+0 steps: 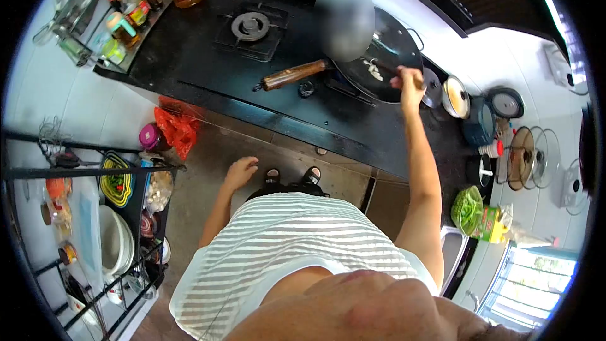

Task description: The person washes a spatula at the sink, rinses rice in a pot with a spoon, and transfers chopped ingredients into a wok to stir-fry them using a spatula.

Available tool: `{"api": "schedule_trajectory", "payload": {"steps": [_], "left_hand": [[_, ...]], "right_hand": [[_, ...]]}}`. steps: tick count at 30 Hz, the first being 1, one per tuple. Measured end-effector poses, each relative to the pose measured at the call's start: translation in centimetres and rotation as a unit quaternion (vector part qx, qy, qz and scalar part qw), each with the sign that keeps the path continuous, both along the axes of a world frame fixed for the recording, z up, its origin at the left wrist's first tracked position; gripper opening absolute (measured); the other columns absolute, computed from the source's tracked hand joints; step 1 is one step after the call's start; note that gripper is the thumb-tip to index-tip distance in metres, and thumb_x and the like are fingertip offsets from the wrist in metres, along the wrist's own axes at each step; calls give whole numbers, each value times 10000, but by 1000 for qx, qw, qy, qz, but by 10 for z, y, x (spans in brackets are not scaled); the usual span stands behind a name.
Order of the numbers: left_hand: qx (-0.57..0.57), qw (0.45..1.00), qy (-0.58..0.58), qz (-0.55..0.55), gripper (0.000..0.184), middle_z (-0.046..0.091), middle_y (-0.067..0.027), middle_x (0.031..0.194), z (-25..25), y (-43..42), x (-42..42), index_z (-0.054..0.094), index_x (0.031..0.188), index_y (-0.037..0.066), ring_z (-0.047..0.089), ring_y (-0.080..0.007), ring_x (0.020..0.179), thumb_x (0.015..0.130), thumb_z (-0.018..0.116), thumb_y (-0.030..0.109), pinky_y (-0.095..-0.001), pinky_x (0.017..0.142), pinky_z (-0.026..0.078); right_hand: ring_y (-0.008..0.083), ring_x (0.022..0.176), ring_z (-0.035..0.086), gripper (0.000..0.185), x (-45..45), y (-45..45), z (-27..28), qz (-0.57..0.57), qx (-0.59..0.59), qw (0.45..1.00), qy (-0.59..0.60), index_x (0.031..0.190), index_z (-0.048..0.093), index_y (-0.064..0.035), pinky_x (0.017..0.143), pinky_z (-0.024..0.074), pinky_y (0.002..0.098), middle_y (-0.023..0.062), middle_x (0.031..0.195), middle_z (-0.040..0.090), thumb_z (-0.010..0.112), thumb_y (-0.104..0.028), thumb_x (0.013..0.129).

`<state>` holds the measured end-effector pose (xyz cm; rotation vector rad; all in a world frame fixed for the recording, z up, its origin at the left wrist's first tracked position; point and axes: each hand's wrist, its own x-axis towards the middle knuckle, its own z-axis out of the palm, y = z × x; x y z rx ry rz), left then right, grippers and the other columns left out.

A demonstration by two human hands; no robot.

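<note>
My right hand (410,82) is closed round the handle of a spatula over the black wok (394,44); its dark shaft reaches down into the wok. Beside the shaft lie small white pieces (374,71) of food, perhaps chopped garlic. The wok sits on the right-hand burner, its wooden handle (295,76) pointing left and untouched. A blurred grey round patch (344,20) covers the wok's left rim. My left hand (242,172) hangs beside my body in front of the counter, fingers loosely apart and holding nothing.
On the left is a bare gas burner (250,26), with bottles (129,9) on a shelf beyond. Lidded pots (456,96) and a green basket of vegetables (467,210) stand to the right. A black rack (95,170) and a red plastic bag (177,127) are at left.
</note>
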<state>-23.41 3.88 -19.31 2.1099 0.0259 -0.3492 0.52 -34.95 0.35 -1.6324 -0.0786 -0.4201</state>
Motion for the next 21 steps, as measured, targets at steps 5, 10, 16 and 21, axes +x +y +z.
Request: {"api": "schedule_trajectory", "payload": {"steps": [5,10,16,21], "left_hand": [[-202,973,-66,85,242,549,-38,836,121,9,46,548,974,13,525,-135,753,737,566,56,-240,698,425],[-296,847,-428,-104,135,535,-103,754,311,-15,51,551,823,3,502,-250,641,742,527,109,-366,622,446],[-557,566,-462,-396,110,557,56,768,373,-13,33,560,871,127,495,-58,778,763,577,109,-388,728,424],[-554,591,-380,-445,205,512,35,949,390,8,11,499,1007,153,471,-77,909,805,491,183,-409,753,415]], "right_hand": [[107,536,548,170,-35,-31,11,-16,-57,997,42,785,571,-11,498,440,214,58,674,584,552,-178,801],[136,562,580,193,4,-17,22,7,-65,996,57,821,574,3,515,466,226,75,669,578,578,-186,782],[122,434,528,364,24,-32,137,-7,-181,966,182,719,569,11,386,399,204,103,662,592,583,-353,722],[151,447,553,358,35,-14,102,-28,-67,983,171,779,574,23,389,430,202,125,706,609,589,-332,736]]}}
